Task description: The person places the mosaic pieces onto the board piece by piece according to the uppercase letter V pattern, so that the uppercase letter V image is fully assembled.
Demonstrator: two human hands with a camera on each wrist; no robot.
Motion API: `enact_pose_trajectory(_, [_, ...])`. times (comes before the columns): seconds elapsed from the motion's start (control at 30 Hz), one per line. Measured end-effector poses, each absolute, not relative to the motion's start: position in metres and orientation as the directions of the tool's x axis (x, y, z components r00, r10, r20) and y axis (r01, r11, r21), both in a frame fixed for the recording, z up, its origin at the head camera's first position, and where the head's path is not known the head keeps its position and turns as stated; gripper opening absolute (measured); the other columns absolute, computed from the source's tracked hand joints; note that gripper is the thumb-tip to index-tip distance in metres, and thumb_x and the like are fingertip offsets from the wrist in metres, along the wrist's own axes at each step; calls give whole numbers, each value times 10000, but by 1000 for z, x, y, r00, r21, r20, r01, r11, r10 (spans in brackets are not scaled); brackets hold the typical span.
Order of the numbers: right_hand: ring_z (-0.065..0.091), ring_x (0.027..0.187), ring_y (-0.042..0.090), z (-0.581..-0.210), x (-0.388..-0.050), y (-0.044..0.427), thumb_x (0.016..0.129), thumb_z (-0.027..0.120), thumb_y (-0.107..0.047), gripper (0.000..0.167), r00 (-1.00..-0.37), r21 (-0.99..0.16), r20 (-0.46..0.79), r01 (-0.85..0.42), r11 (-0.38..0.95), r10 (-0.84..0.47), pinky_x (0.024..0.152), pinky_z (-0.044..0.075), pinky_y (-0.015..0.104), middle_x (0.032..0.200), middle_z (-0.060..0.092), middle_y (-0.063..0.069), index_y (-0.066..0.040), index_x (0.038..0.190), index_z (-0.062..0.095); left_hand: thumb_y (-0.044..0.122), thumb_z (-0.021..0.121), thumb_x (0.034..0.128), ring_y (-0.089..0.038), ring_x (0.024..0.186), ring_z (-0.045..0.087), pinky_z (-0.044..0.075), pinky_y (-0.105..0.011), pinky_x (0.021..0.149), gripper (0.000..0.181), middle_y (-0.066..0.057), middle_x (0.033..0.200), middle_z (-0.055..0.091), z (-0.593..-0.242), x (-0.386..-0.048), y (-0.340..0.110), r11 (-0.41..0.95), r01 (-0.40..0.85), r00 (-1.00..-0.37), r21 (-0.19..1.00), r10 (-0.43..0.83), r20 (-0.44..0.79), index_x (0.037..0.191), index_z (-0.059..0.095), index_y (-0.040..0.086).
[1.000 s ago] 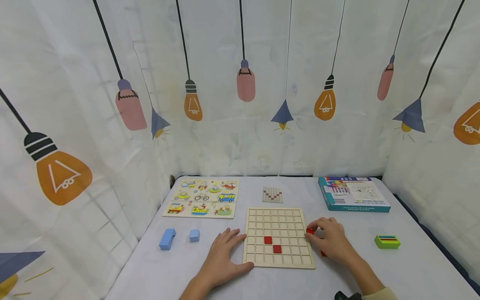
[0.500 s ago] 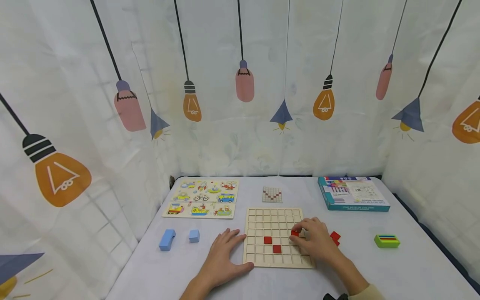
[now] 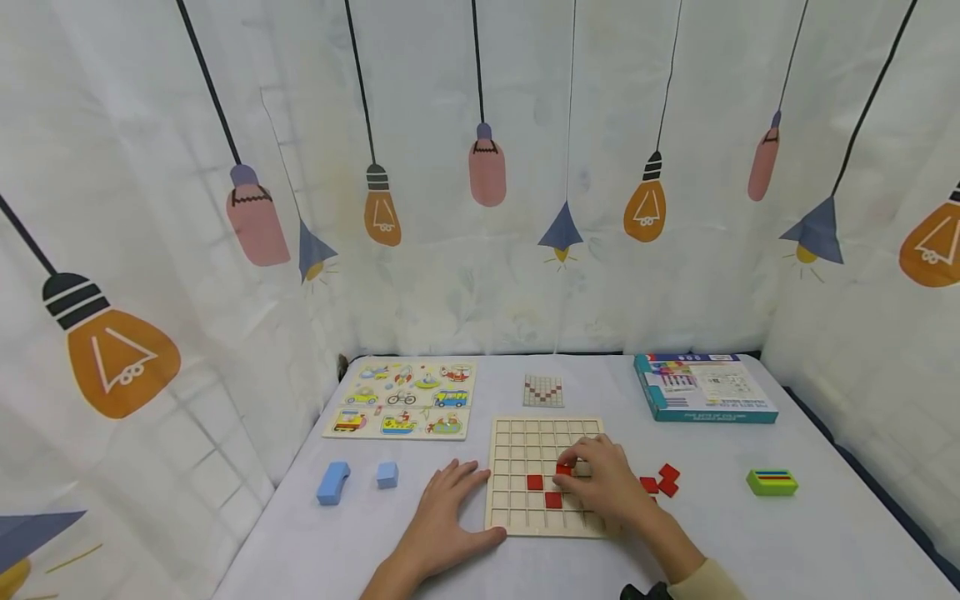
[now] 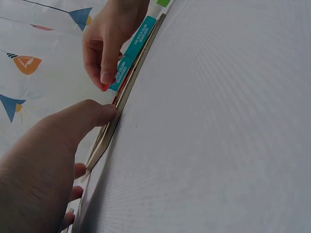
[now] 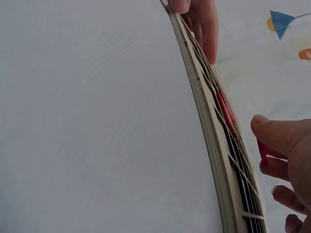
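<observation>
A wooden grid board (image 3: 517, 525) lies on the table with two red square tiles, one tile (image 3: 535, 482) and another tile (image 3: 553, 500), set diagonally in its cells. Over the board, my right hand (image 3: 603, 479) pinches a third red tile (image 3: 564, 470) between thumb and fingers. The right wrist view shows this held tile (image 5: 263, 149) just above the grid. My left hand (image 3: 450, 517) rests at the board's left side, fingers extended, its thumb touching the near-left corner. In the left wrist view that thumb lies along the board edge (image 4: 114, 116).
Several loose red tiles (image 3: 669, 472) lie right of the board. Behind it is a small pattern card (image 3: 543, 391). A vehicle picture board (image 3: 405, 398) and blue blocks (image 3: 332, 483) are at left. A boxed set (image 3: 708, 387) and green block (image 3: 772, 482) are at right.
My right hand has carried the red tile leftward from beside the board's right edge to above its middle cells. The loose tiles have come into view behind it. My left hand stays put.
</observation>
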State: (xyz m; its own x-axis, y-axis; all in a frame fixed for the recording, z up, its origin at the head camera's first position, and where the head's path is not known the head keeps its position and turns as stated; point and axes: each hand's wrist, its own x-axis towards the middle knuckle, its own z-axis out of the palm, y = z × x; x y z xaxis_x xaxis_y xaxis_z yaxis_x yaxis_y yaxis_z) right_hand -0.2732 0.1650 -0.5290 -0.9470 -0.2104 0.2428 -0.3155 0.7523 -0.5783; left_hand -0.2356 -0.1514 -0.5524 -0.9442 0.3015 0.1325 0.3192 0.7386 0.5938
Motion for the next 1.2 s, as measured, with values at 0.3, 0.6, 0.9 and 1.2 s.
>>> enact_pose_trajectory(0.3, [508, 1045, 70, -530, -281, 145, 910, 931, -393, 210, -942, -583, 240, -334, 741, -236, 952, 478, 393, 1019, 714, -222, -304, 1072, 829, 770, 842, 814, -428, 1678, 334, 231, -727, 1382, 915, -34, 1692, 538, -552, -235, -151, 734, 329, -941, 594, 304, 145, 1564, 633, 290])
enact_pose_trajectory(0.6, [527, 992, 98, -530, -289, 126, 913, 933, -378, 199, -908, -543, 294, -416, 729, -299, 919, 464, 392, 1007, 731, -188, -287, 1055, 828, 784, 832, 818, -431, 1673, 344, 238, -718, 1385, 919, -39, 1690, 542, -551, -236, -151, 738, 328, -941, 589, 307, 140, 1563, 634, 282])
enact_pose_trajectory(0.9, [519, 1002, 77, -532, -296, 107, 916, 929, -403, 194, -907, -530, 295, -418, 738, -302, 906, 492, 391, 1018, 727, -186, -295, 1049, 836, 787, 822, 828, -438, 1670, 348, 235, -733, 1380, 914, -45, 1694, 537, -552, -237, -151, 741, 322, -943, 589, 309, 127, 1569, 629, 287])
enact_pose_trajectory(1.2, [531, 996, 101, -535, -302, 98, 903, 940, -398, 212, -910, -538, 278, -413, 735, -308, 950, 467, 425, 995, 714, -152, -267, 1036, 839, 778, 834, 825, -431, 1662, 363, 249, -728, 1375, 910, -44, 1682, 550, -554, -237, -152, 733, 349, -934, 584, 319, 159, 1559, 639, 277])
